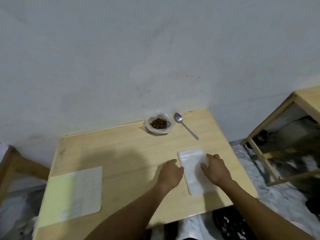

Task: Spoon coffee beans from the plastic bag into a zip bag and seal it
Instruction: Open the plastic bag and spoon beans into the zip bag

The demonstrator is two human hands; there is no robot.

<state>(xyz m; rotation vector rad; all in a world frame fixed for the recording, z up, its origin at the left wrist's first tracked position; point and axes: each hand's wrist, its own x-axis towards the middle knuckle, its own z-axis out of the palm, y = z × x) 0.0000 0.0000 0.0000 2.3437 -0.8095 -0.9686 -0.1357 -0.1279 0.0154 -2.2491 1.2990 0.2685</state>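
A clear plastic bag point(158, 125), rolled open and holding dark coffee beans, stands at the table's far edge. A metal spoon point(186, 125) lies just right of it, bowl towards the wall. Closer to me lies a flat, whitish zip bag point(193, 168), possibly a stack. My left hand point(170, 173) has curled fingers at the zip bag's left edge. My right hand point(215, 168) lies over its right side, thumb on top and fingers curled round the right edge. The frame is blurred, so the exact grip is unclear.
The light wooden table point(121, 153) stands against a grey wall. A pale yellow and white pad point(74, 193) lies at its near left. A wooden shelf unit point(277, 135) stands to the right and a wooden frame point(10, 161) to the left.
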